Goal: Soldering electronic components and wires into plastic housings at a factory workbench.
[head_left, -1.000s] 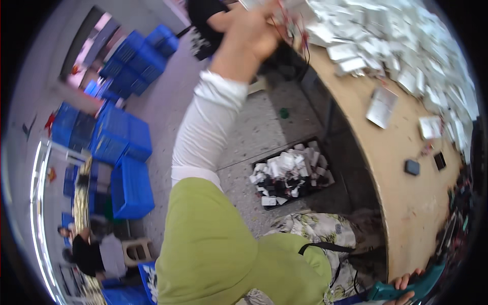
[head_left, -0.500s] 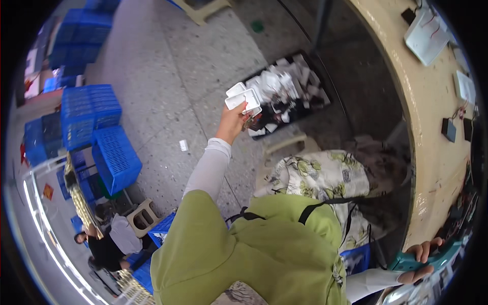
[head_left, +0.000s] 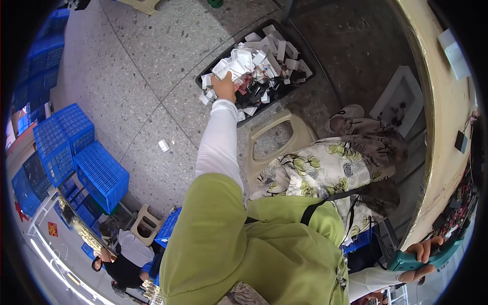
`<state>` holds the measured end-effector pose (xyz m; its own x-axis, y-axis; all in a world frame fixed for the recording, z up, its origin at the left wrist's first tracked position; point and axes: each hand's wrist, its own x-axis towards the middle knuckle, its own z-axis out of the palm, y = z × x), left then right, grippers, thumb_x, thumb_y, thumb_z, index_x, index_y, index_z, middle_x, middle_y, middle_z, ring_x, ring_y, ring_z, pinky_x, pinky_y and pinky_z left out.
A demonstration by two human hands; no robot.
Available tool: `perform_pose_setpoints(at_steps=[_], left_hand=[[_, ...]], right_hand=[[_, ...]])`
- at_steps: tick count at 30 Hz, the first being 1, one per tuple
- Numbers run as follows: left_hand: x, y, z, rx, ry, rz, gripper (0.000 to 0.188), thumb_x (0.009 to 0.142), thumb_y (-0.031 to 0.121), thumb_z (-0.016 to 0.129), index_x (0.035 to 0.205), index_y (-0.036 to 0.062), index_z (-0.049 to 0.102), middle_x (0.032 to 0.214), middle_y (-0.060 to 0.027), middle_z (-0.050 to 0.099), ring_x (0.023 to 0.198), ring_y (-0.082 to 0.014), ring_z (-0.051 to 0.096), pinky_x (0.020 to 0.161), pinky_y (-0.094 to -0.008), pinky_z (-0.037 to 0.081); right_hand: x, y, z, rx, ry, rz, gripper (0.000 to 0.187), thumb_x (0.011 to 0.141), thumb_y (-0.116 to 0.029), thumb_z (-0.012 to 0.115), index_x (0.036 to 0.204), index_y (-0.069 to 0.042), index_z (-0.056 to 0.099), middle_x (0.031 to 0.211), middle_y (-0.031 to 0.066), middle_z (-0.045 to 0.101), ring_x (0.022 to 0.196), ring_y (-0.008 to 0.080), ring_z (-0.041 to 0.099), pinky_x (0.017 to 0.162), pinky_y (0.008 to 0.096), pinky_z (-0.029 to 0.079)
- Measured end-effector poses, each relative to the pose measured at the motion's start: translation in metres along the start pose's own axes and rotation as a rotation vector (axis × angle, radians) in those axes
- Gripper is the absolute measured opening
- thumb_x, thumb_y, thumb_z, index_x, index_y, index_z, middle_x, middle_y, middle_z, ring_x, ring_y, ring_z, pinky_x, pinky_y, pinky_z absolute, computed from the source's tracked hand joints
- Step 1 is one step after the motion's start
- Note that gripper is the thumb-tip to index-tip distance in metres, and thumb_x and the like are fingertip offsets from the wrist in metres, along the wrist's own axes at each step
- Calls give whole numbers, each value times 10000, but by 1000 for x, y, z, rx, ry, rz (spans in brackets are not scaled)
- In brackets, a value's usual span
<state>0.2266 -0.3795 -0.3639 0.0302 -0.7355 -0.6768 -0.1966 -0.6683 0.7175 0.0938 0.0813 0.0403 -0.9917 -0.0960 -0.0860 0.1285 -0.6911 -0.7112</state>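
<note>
My left hand [head_left: 224,87] reaches down to a black tray [head_left: 202,80] on the floor. Its fingers are closed at the edge of shallow white plastic cases [head_left: 222,68], which rest against the heap; some fingertips are hidden. More white cases, black parts and thin wires fill the tray. Out at the lower right, my right hand [head_left: 423,258] is wrapped round a teal tool [head_left: 406,261] beside the workbench. The tool's far end runs toward the picture's rim, and its exact kind is unclear.
A beige stool [head_left: 252,147] stands between the tray and my patterned clothing. The curved workbench edge [head_left: 424,168] runs down the right. Blue crates [head_left: 104,175] are stacked at left. A small white piece [head_left: 163,145] lies on the floor. Another person [head_left: 124,267] sits at lower left.
My left hand has lowered the white cases from above the floor onto the tray's heap. The view has shifted. My right hand keeps its hold on the teal tool.
</note>
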Motion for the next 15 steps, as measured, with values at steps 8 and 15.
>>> perform_pose_setpoints(at_steps=[8,15], left_hand=[[37,-22,10,652,238,174,961,647,355,701,1298,-55,126,1237,-361,283,1091,-447,412,967,-400,326],[13,-2,22,431,124,-80,1108,623,334,733,1363,33,-34,1315,-320,192,1165,-427,341,958,-452,339]], right_hand=[[0,8,9,-42,-34,8,692,715,11,677,1270,-8,264,1175,110,410,642,96,428,597,214,387],[-2,6,8,-5,-23,19,696,709,16,683,1265,-8,266,1165,113,422,641,96,428,597,216,395]])
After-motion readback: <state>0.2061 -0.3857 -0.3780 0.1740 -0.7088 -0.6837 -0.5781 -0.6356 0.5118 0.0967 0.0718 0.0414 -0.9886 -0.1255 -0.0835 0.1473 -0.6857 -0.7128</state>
